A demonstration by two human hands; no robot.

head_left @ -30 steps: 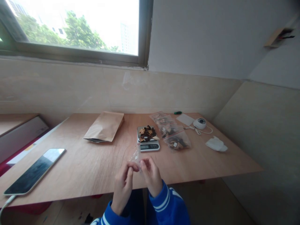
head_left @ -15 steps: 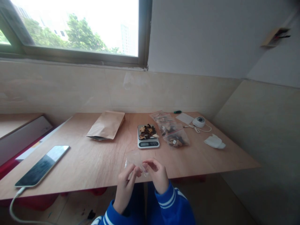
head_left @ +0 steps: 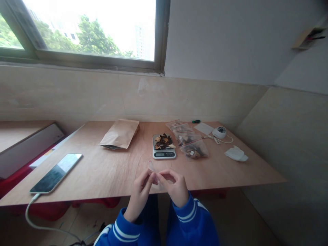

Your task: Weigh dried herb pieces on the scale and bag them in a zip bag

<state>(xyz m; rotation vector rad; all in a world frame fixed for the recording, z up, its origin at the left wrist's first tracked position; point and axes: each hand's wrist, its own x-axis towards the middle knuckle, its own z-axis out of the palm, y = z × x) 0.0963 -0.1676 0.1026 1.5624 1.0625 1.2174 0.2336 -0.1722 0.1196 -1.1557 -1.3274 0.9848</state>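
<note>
Both hands pinch a clear plastic bag [head_left: 151, 166] over the front edge of the table. My left hand [head_left: 142, 184] has its thumb and fingers closed on one side of the bag. My right hand [head_left: 174, 184] grips the other side, its fingertips nearly meeting the left ones. Much of the bag is hidden behind the fingers. Just beyond them is a white digital scale [head_left: 164, 154], its display too small to read. Dark and tan dried pieces [head_left: 164, 141] are heaped on its plate.
Right of the scale lie several filled zip bags [head_left: 194, 150]. Farther right are a white camera-like device [head_left: 219, 132] with a cable and a crumpled white tissue [head_left: 236, 153]. To the left are a brown paper pouch [head_left: 120, 134] and a phone [head_left: 56, 173] on a charging cable.
My hands have come closer together, and the bag, spread out before, now shows narrower between the fingertips. The whole view has shifted slightly.
</note>
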